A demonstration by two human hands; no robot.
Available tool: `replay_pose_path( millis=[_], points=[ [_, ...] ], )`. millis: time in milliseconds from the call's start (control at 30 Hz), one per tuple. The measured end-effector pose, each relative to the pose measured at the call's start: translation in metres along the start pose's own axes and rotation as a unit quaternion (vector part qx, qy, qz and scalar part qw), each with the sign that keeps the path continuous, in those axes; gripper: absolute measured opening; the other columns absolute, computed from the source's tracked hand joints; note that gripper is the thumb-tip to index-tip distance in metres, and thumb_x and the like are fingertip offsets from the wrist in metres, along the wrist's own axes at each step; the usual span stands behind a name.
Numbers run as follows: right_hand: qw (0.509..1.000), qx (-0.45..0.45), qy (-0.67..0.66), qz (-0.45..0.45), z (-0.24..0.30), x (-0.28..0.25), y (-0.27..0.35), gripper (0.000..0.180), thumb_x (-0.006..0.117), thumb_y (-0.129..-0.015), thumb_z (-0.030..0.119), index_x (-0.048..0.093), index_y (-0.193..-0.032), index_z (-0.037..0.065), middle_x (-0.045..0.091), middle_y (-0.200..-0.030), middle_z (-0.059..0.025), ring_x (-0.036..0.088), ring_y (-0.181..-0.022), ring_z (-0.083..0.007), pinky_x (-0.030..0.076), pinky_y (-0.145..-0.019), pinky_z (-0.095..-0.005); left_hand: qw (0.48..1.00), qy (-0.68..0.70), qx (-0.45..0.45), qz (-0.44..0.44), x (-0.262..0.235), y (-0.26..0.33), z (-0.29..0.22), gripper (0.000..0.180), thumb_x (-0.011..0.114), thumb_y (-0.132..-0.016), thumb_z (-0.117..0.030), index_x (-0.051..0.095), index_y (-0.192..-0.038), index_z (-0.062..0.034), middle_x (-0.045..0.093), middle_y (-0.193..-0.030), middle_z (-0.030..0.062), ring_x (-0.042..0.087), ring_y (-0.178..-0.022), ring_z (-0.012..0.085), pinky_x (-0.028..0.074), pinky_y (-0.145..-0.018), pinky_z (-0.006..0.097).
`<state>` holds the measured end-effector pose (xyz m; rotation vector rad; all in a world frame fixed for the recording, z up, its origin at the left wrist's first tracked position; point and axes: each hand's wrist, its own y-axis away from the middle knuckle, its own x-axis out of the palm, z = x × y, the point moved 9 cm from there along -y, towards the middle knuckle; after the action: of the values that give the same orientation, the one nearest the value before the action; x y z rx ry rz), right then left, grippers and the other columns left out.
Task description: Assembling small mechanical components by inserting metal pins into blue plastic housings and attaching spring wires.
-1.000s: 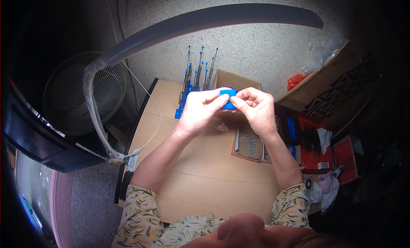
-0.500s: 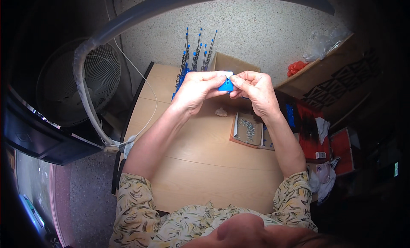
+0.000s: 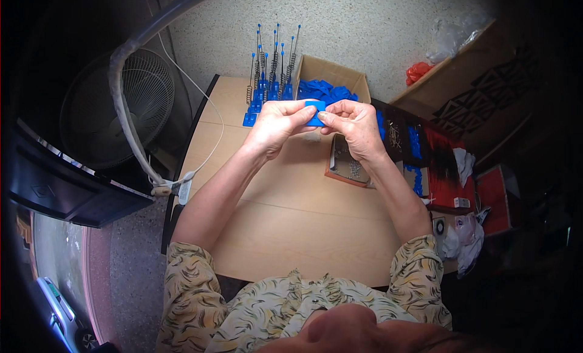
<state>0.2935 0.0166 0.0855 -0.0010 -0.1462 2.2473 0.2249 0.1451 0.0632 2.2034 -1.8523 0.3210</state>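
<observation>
Above the table, a small flat blue plastic piece is held between my two hands. My left hand grips its left side, thumb across the face. At its right edge, my right hand pinches with thumb and forefinger. Whether a smaller part sits between those right fingertips is too small to tell. Just beyond my left hand stand several blue-based pieces with upright rods, coil springs and blue tips. An open carton of loose blue parts lies behind my hands.
A shallow box of small metal screws sits under my right forearm. Trays of blue parts line the table's right side. A thick grey hose arches at the left, near a fan. A large carton stands back right.
My view has shifted, showing more of the carton and trays. The blue piece has turned in my fingers; the pale area and dark mark on its face no longer show.
</observation>
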Motion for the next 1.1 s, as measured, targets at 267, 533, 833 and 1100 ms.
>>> replay_pose_path(
  millis=[267,533,833,1100],
  points=[
    [0.999,0.025,-0.033,-0.003,-0.024,-0.014,0.068,0.014,0.076,-0.086,0.006,0.068,-0.093,-0.004,0.070,-0.082,-0.0094,0.067,-0.068,-0.0129,0.058,-0.064,-0.0255,0.997,-0.004,0.009,0.076,0.040,0.055,0.032,0.035,0.067,-0.094,-0.010,0.063,-0.127,0.0025,0.069,-0.116,0.0085,0.064,-0.106,0.0140,0.050,-0.100,0.031],
    [0.998,0.047,-0.033,-0.019,-0.045,-0.029,0.155,0.010,0.074,-0.088,0.005,0.069,-0.092,-0.003,0.070,-0.082,-0.0087,0.067,-0.069,-0.0120,0.058,-0.065,-0.0247,0.989,0.049,-0.098,0.102,0.072,0.109,0.086,0.032,0.066,-0.096,-0.017,0.066,-0.123,0.0011,0.071,-0.108,0.0065,0.065,-0.099,0.0113,0.051,-0.095,0.028],
    [0.985,-0.041,0.128,-0.110,-0.041,-0.032,0.230,0.038,0.083,-0.082,0.016,0.068,-0.111,-0.003,0.070,-0.095,-0.0077,0.066,-0.082,-0.0126,0.054,-0.076,-0.0269,0.948,0.208,-0.179,0.162,0.076,0.132,0.153,0.039,0.065,-0.097,-0.023,0.060,-0.128,0.0005,0.068,-0.098,0.0061,0.065,-0.088,0.0103,0.057,-0.077,0.022],
    [0.924,-0.234,0.261,-0.149,0.009,0.006,0.257,0.048,0.086,-0.075,0.012,0.065,-0.117,0.001,0.061,-0.115,-0.0121,0.062,-0.102,-0.0223,0.052,-0.086,-0.0327,0.932,0.263,-0.137,0.209,0.093,0.147,0.147,0.049,0.065,-0.096,-0.024,0.051,-0.137,-0.0018,0.064,-0.118,0.0074,0.064,-0.099,0.0122,0.056,-0.083,0.023]
  ],
)
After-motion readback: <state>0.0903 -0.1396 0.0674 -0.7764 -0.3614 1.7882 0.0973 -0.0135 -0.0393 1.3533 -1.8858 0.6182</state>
